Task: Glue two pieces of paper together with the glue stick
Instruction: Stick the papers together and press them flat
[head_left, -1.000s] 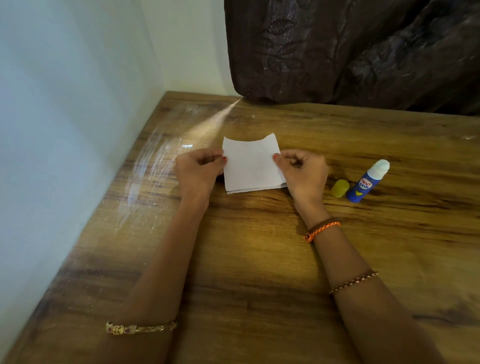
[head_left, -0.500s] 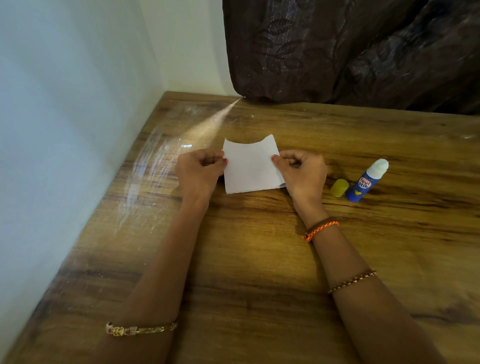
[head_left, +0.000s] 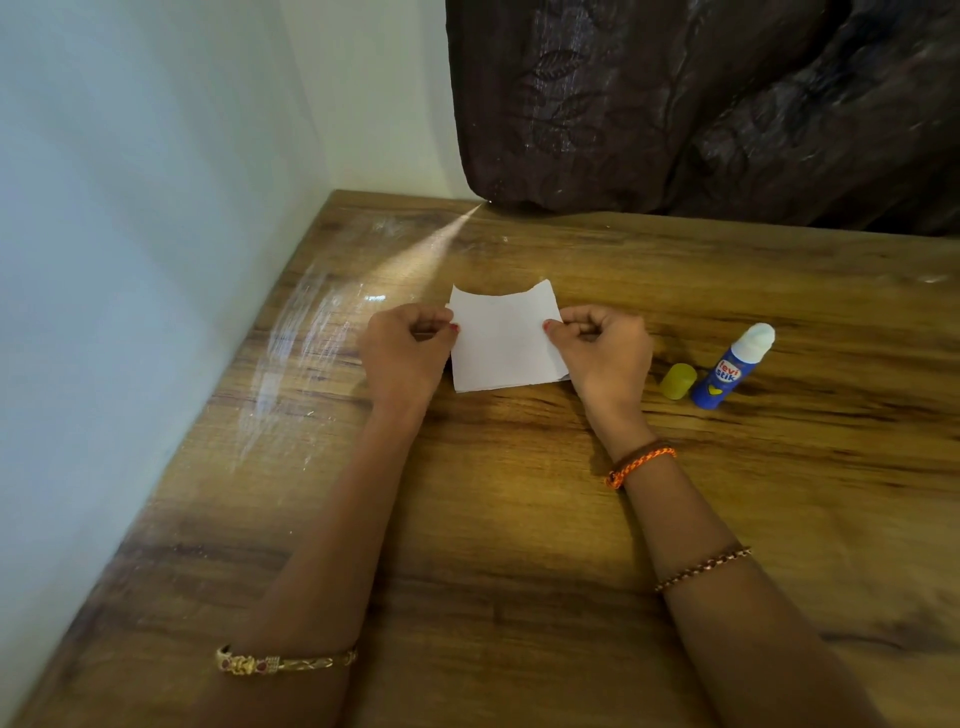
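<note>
Both hands, the left hand (head_left: 408, 345) and right hand (head_left: 602, 348), pinch the side edges of the paper (head_left: 504, 340) lying mid-counter (head_left: 519, 519), apparently pressing the sheets together, so next comes firm smoothing; the uncapped glue stick (head_left: 730, 371) lies toward the right edge.

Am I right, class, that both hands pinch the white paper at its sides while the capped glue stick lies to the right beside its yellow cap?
Not quite: the glue stick is uncapped, its white glue tip bare, and the yellow cap sits apart beside it. The rest holds in the head view: the left hand and right hand pinch the white paper at its sides.
</note>
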